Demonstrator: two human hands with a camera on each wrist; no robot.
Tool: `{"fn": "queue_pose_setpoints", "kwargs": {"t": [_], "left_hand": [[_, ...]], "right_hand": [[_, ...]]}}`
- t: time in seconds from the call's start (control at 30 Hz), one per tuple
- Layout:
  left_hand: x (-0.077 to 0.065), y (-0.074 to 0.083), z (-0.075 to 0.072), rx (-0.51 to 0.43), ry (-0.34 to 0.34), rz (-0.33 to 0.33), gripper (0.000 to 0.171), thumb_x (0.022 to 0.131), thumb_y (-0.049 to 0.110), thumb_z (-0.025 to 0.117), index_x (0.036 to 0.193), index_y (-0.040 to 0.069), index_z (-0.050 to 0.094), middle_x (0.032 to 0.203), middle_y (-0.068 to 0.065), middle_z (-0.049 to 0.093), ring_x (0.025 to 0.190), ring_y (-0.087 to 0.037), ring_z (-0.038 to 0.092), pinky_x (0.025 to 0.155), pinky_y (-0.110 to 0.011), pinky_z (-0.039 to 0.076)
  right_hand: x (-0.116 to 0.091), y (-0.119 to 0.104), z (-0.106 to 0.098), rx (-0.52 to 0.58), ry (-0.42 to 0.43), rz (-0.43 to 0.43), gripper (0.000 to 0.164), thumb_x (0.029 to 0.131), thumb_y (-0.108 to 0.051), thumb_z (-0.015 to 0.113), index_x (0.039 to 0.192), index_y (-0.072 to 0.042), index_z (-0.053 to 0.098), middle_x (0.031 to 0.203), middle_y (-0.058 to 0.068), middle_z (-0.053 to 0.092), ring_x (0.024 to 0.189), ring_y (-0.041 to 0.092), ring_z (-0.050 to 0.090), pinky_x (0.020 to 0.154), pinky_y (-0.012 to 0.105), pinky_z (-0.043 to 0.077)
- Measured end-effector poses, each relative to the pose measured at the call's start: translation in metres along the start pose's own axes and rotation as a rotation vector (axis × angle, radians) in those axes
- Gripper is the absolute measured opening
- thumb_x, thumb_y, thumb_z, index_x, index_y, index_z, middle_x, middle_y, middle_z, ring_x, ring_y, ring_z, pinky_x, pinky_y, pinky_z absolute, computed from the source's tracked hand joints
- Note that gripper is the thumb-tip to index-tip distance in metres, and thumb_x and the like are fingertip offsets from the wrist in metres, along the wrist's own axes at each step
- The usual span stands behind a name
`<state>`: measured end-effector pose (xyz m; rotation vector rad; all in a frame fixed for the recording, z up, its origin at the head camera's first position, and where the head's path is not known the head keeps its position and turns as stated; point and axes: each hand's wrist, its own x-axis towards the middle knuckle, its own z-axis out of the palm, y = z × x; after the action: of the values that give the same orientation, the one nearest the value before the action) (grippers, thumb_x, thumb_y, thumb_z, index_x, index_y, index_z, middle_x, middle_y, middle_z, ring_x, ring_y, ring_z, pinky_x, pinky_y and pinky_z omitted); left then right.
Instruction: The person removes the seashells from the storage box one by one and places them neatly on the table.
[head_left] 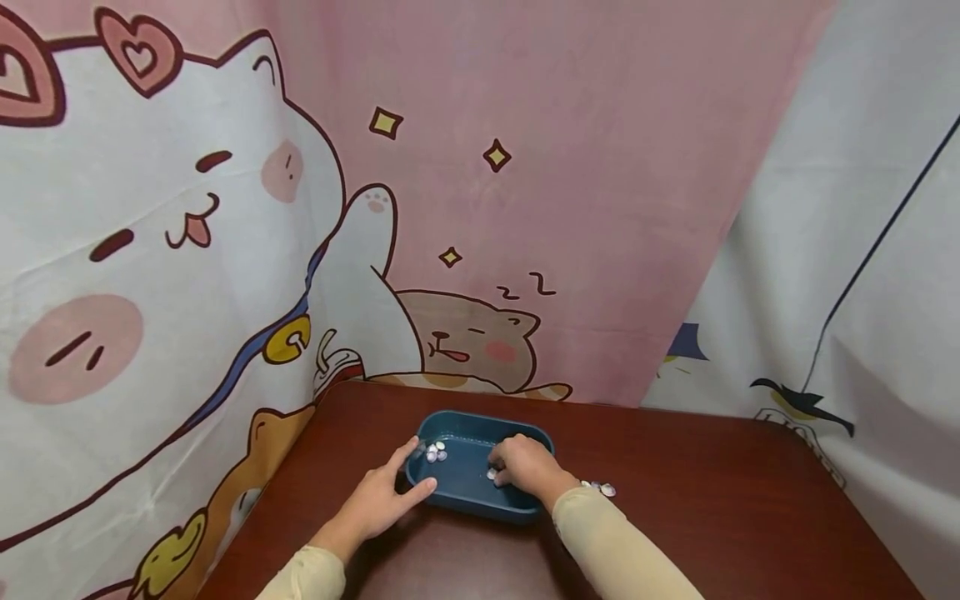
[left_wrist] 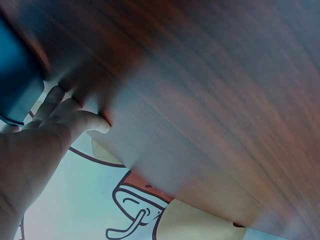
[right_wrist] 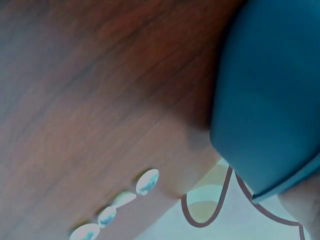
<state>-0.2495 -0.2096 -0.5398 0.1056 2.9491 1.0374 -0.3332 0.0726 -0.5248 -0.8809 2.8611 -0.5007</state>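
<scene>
One blue bin [head_left: 480, 506], open-topped, stood between two hands on a reddish-brown wooden table [head_left: 712, 500]. Left hand [head_left: 382, 498]: thumb and fingers spread wide at the bin's near-hand end, the thumb tip over the rim; the left wrist view added the bin's outer wall just beside the digits. Pale pieces [head_left: 436, 452], one small cluster, lay inside the bin, just beyond the left fingertips. Right hand [head_left: 527, 467]: reached into the bin's other end, fingers bent downward; whether they gripped anything could not be told. Single pale piece [head_left: 492, 473]: lay at the right fingertips. Outer row [right_wrist: 106, 216]: on the table, to the right of the right hand; the head view showed about three beside the sleeve [head_left: 600, 529], whereas the right wrist view showed four, oval and glossy.
</scene>
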Motion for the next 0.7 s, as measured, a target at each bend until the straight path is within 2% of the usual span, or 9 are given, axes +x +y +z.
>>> {"fn": "queue_pose_setpoints", "kwargs": {"t": [0.17,0.43,0.57,0.7], "left_hand": [[0.0,0.0,0.0,0.001,-0.008,-0.009,0.089,0.094,0.071,0.068,0.166,0.027,0.04,0.154,-0.018,0.061,0.131,-0.043,0.065,0.106,-0.072,0.05],[0.001,0.001,0.0,-0.017,-0.006,0.009,0.089,0.094,0.069,0.069,0.166,0.026,0.04,0.154,-0.018,0.061,0.133,-0.041,0.065,0.107,-0.07,0.05],[0.0,0.001,0.0,-0.014,-0.006,0.005,0.089,0.095,0.069,0.069,0.166,0.025,0.04,0.155,-0.018,0.06,0.133,-0.042,0.065,0.107,-0.071,0.05],[-0.002,0.002,-0.001,-0.017,-0.006,0.0,0.089,0.095,0.068,0.069,0.166,0.025,0.04,0.155,-0.019,0.06,0.133,-0.042,0.065,0.107,-0.071,0.05]], "right_hand": [[0.001,-0.003,0.004,-0.06,0.022,-0.024,0.013,0.094,-0.019,0.083,0.105,-0.015,0.087,0.103,-0.002,0.084,0.095,0.013,0.076,0.086,0.036,0.064],[-0.001,-0.01,0.006,-0.073,0.044,-0.046,0.014,0.096,-0.017,0.08,0.108,-0.012,0.087,0.106,0.001,0.084,0.1,0.017,0.078,0.089,0.039,0.064],[-0.001,-0.013,0.009,-0.122,0.066,-0.057,0.01,0.095,-0.017,0.08,0.101,-0.015,0.088,0.099,-0.001,0.084,0.087,0.012,0.075,0.082,0.037,0.064],[0.001,-0.018,0.011,-0.147,0.083,-0.033,0.008,0.094,-0.018,0.08,0.093,-0.014,0.087,0.089,-0.002,0.082,0.071,0.008,0.064,0.073,0.035,0.061]]}}
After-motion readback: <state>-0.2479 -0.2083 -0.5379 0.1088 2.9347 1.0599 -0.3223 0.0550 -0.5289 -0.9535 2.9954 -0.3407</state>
